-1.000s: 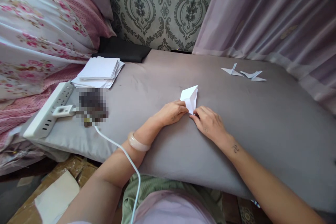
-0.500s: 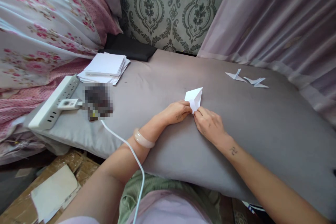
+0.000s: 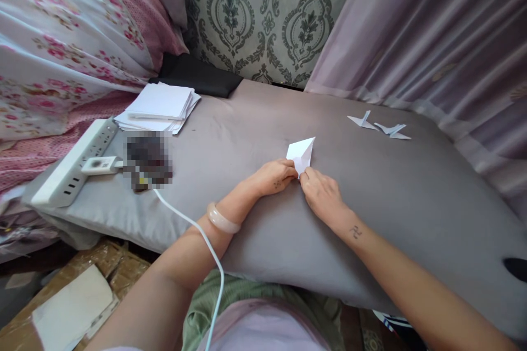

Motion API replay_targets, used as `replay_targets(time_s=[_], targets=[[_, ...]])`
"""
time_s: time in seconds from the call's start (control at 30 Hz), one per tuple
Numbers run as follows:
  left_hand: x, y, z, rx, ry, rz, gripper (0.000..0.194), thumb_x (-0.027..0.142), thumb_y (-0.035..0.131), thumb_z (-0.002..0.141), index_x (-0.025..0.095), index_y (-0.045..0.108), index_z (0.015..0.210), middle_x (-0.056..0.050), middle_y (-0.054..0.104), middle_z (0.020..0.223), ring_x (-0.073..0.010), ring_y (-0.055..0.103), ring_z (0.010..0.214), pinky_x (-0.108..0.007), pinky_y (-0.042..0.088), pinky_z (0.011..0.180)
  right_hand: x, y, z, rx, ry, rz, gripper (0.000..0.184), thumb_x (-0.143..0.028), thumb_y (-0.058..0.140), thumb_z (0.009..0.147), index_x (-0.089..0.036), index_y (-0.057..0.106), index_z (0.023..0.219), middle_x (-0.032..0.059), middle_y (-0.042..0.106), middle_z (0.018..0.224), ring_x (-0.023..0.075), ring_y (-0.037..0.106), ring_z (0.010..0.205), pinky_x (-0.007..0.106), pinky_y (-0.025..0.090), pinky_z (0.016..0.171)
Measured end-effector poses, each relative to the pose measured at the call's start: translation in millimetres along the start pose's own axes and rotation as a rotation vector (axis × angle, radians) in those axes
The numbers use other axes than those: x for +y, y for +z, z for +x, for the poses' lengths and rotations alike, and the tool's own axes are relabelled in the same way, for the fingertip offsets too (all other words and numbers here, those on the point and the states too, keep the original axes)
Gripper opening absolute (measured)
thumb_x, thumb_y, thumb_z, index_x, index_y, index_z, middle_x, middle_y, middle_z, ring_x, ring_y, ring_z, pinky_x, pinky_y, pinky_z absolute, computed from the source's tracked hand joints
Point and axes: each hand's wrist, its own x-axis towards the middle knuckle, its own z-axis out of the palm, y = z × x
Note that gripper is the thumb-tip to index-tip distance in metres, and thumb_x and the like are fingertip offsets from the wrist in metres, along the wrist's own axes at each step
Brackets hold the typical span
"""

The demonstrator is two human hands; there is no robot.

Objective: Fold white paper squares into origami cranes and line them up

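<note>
A small piece of folded white paper [image 3: 302,154] lies on the grey cloth, its pointed top facing away from me. My left hand [image 3: 276,176] pinches its lower left edge, fingers pressed together. At the lower right edge, my right hand [image 3: 321,191] grips the same paper between thumb and fingers. The fingertips hide the paper's bottom corner. Farther back on the right sit two folded paper birds, a left one [image 3: 363,120] and a right one [image 3: 393,130], apart from my hands.
A stack of white paper [image 3: 158,104] lies at the back left, beside a black folded item [image 3: 197,75]. Nearer is a white power strip [image 3: 74,167] with a plugged-in charger [image 3: 100,165]. A white cable [image 3: 197,225] crosses over my left forearm. A purple curtain [image 3: 411,27] hangs at right.
My right hand has shifted slightly up along the paper's lower right edge, with its fingers drawn closer together. My left hand keeps its hold. The whole view has moved a little.
</note>
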Motion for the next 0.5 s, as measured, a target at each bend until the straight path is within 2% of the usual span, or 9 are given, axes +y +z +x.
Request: replay_targets(time_s=[0.23, 0.5], targets=[[2.5, -2.0, -0.3, -0.016, 0.003, -0.007, 0.028, 0.014, 0.043, 0.092, 0.017, 0.069, 0.099, -0.009, 0.066, 0.107, -0.0193, 0.061, 0.104, -0.027, 0.047, 0.089, -1.9, 0.4, -3.5, -0.015, 0.088, 0.068, 0.028, -0.010, 0.033, 0.095, -0.016, 0.060, 0.098, 0.0110, 0.061, 0.097, 0.0204, 0.059, 0.086, 0.029, 0.035, 0.060], [-2.4, 2.4, 0.0, 0.029, 0.040, 0.007, 0.027, 0.011, 0.044, 0.090, 0.017, 0.069, 0.098, -0.008, 0.067, 0.105, -0.0182, 0.062, 0.099, -0.026, 0.048, 0.086, -10.6, -3.1, 1.9, -0.047, 0.083, -0.009, 0.031, 0.002, 0.033, 0.087, -0.012, 0.058, 0.098, 0.0136, 0.058, 0.097, 0.0213, 0.057, 0.086, 0.028, 0.039, 0.057]])
